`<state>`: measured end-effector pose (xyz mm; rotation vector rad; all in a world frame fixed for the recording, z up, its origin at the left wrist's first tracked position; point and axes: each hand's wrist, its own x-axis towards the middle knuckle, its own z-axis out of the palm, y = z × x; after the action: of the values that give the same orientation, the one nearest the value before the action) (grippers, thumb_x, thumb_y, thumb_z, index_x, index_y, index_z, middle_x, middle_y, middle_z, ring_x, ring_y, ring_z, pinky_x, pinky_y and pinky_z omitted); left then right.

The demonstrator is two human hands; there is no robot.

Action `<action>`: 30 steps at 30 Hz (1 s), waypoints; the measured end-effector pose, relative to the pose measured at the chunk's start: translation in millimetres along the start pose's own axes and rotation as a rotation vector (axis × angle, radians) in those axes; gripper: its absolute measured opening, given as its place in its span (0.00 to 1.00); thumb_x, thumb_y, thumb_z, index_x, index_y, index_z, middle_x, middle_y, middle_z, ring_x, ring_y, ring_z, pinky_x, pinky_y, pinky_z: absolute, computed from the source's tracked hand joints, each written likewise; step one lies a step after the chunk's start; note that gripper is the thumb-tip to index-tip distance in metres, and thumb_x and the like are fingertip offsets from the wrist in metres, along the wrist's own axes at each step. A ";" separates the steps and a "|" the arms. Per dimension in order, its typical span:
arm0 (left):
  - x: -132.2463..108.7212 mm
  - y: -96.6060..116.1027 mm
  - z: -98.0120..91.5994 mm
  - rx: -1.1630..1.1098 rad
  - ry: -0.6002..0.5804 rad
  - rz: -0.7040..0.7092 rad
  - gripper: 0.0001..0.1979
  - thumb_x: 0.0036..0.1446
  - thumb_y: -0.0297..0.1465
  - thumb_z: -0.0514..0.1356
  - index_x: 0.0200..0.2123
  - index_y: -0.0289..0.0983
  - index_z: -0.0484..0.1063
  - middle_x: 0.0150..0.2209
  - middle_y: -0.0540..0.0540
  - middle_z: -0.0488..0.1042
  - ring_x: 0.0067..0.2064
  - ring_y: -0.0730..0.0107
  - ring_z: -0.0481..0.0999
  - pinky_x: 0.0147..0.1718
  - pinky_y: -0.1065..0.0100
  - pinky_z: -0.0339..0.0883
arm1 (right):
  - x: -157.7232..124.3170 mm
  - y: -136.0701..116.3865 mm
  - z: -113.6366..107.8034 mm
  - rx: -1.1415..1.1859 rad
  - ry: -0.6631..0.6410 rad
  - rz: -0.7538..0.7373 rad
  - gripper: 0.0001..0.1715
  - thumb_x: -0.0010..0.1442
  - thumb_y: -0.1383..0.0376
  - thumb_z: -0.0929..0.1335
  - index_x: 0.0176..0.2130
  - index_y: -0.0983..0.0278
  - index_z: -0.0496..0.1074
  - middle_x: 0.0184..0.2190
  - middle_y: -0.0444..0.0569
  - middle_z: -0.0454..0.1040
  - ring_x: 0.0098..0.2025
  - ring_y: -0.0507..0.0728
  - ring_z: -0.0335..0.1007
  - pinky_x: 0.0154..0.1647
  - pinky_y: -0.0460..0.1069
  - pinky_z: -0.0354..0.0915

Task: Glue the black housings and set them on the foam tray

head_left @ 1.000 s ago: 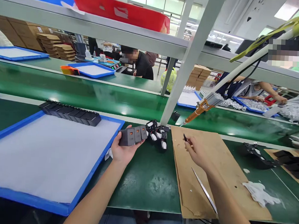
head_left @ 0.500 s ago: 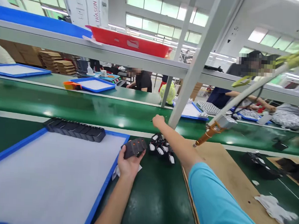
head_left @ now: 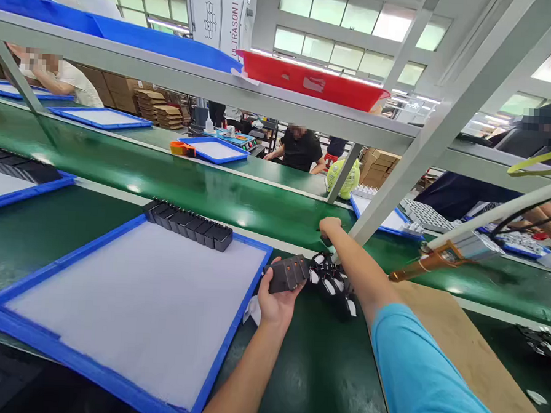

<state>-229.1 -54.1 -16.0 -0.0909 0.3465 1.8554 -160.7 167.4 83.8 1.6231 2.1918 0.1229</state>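
My left hand (head_left: 276,305) is closed round a black plastic housing (head_left: 287,273) with orange-coloured openings along its upper face. It holds the housing above the bench, just past the right rim of a blue-framed tray (head_left: 232,333) lined with white. Along that tray's far edge stands a row of black housings (head_left: 189,225). My right hand (head_left: 330,225) reaches forward over the green belt with its fingers curled; a small black part (head_left: 325,239) shows beneath them, its kind unclear. Below the right forearm, several black parts with white faces (head_left: 331,282) lie in a cluster.
A slanted grey post (head_left: 427,134) rises right of my right hand. An orange-brown tool (head_left: 427,264) on an arm hangs over brown cardboard (head_left: 453,339). Overhead, a shelf holds a red tray (head_left: 310,82). Across the green belt (head_left: 188,186), people sit at work.
The view has swung left, so things appear further right and more of the blue-framed tray shows. My left hand still holds the housing. A dark part now shows more clearly under my right hand.
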 end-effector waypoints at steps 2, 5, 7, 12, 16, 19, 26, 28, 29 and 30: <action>2.1 3.7 0.5 -0.031 0.009 0.044 0.14 0.54 0.39 0.60 0.42 0.38 0.74 0.42 0.39 0.77 0.45 0.50 0.77 0.44 0.44 0.70 | -1.0 -14.1 -6.2 -0.003 -0.060 -0.057 0.22 0.63 0.59 0.67 0.54 0.65 0.67 0.52 0.54 0.70 0.50 0.59 0.71 0.49 0.58 0.71; 3.6 12.5 2.1 -0.065 -0.021 0.084 0.14 0.54 0.40 0.59 0.40 0.38 0.75 0.44 0.39 0.77 0.49 0.48 0.75 0.46 0.43 0.68 | -12.1 -44.8 -8.2 0.024 -0.138 -0.183 0.21 0.63 0.58 0.67 0.53 0.64 0.68 0.53 0.53 0.70 0.50 0.59 0.71 0.50 0.58 0.70; 2.8 18.8 4.2 -0.072 -0.050 0.110 0.15 0.55 0.41 0.58 0.39 0.39 0.75 0.45 0.40 0.77 0.50 0.49 0.74 0.47 0.42 0.67 | -25.0 -65.1 -4.2 0.056 -0.179 -0.250 0.20 0.63 0.58 0.67 0.52 0.65 0.69 0.52 0.52 0.71 0.50 0.58 0.71 0.49 0.58 0.71; -2.9 28.5 10.9 -0.080 -0.097 0.116 0.16 0.54 0.43 0.57 0.39 0.40 0.76 0.45 0.41 0.77 0.49 0.50 0.74 0.47 0.42 0.66 | -63.9 -67.7 2.7 0.197 -0.092 -0.309 0.19 0.63 0.58 0.67 0.51 0.64 0.69 0.51 0.52 0.72 0.48 0.58 0.72 0.48 0.57 0.71; -10.1 26.8 14.8 -0.057 -0.182 0.096 0.17 0.54 0.45 0.58 0.38 0.41 0.76 0.45 0.41 0.77 0.51 0.47 0.73 0.47 0.42 0.66 | -115.8 -7.6 5.4 0.406 0.208 -0.311 0.21 0.67 0.59 0.62 0.54 0.68 0.68 0.51 0.58 0.71 0.52 0.60 0.70 0.54 0.57 0.67; -20.2 22.0 18.6 0.002 -0.277 0.048 0.19 0.53 0.46 0.58 0.41 0.41 0.76 0.46 0.41 0.76 0.54 0.46 0.71 0.48 0.43 0.66 | -178.8 42.5 31.3 0.566 0.340 -0.356 0.25 0.70 0.60 0.54 0.58 0.65 0.66 0.45 0.54 0.74 0.46 0.56 0.72 0.51 0.51 0.67; -65.8 9.7 23.5 0.191 -0.377 -0.106 0.27 0.47 0.49 0.61 0.48 0.42 0.72 0.48 0.41 0.75 0.56 0.46 0.70 0.51 0.45 0.65 | -312.4 58.3 169.8 1.621 0.442 -0.240 0.20 0.65 0.52 0.62 0.36 0.62 0.75 0.28 0.48 0.74 0.25 0.51 0.68 0.19 0.43 0.63; -83.8 4.4 19.4 0.217 -0.365 -0.125 0.29 0.45 0.48 0.62 0.49 0.42 0.71 0.46 0.42 0.75 0.55 0.46 0.70 0.52 0.47 0.65 | -332.6 43.5 198.0 1.945 0.355 -0.108 0.22 0.66 0.50 0.59 0.32 0.61 0.70 0.22 0.45 0.71 0.17 0.48 0.60 0.11 0.41 0.57; -93.0 1.2 16.7 0.228 -0.349 -0.130 0.29 0.45 0.49 0.63 0.50 0.42 0.71 0.45 0.42 0.75 0.55 0.46 0.71 0.52 0.48 0.65 | -340.6 35.9 206.2 2.068 0.344 -0.100 0.20 0.65 0.50 0.60 0.31 0.60 0.68 0.21 0.44 0.70 0.16 0.48 0.60 0.10 0.41 0.57; -101.9 -2.3 14.0 0.240 -0.328 -0.133 0.30 0.45 0.49 0.62 0.50 0.42 0.70 0.45 0.42 0.75 0.55 0.46 0.71 0.51 0.49 0.66 | -347.6 29.0 210.6 2.160 0.348 -0.127 0.17 0.65 0.52 0.62 0.32 0.60 0.67 0.23 0.43 0.70 0.17 0.49 0.63 0.12 0.42 0.61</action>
<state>-193.8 -143.3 20.9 0.3437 0.3218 1.6499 26.9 -183.1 -5.8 1.9893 2.2814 -2.9810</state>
